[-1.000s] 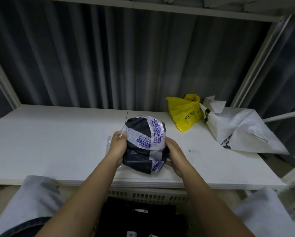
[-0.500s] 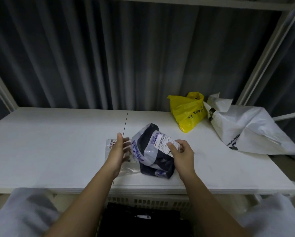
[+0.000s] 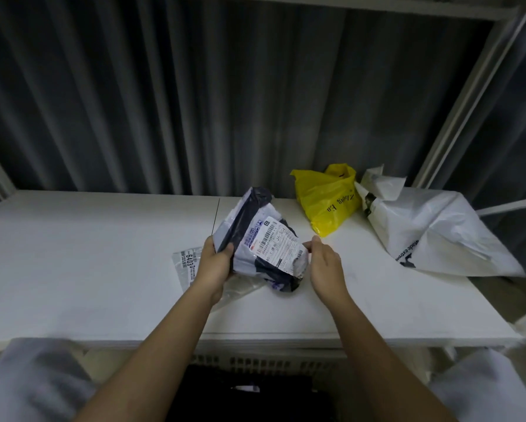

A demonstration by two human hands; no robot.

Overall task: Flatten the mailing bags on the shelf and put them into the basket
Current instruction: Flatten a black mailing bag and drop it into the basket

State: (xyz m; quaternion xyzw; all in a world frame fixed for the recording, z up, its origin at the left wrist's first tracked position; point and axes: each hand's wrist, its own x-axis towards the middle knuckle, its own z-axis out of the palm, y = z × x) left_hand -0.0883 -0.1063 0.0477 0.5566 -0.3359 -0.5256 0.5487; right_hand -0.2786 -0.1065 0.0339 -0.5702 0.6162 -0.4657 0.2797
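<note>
A crumpled grey-and-black mailing bag (image 3: 257, 236) with a white shipping label lies on the white shelf (image 3: 88, 269), near its front middle. My left hand (image 3: 214, 263) grips the bag's left edge, thumb on top. My right hand (image 3: 324, 263) pinches the label's right corner between thumb and fingertips. Under the left hand lies a flat clear plastic bag (image 3: 188, 263) with printed numbers. A yellow bag (image 3: 325, 202) and a larger white mailing bag (image 3: 432, 229) sit crumpled at the back right. The white basket (image 3: 271, 359) stands below the shelf's front edge, with dark contents.
Grey corrugated sheeting forms the wall behind the shelf. White shelf posts (image 3: 456, 95) rise at the right and left. An upper shelf board crosses the top. My sleeves show at the bottom corners.
The grey-and-black bag has been turned and partly unrolled, its shipping label now facing up. My left hand moved from beside the bag to gripping its left edge; my right hand shifted to the label corner.
</note>
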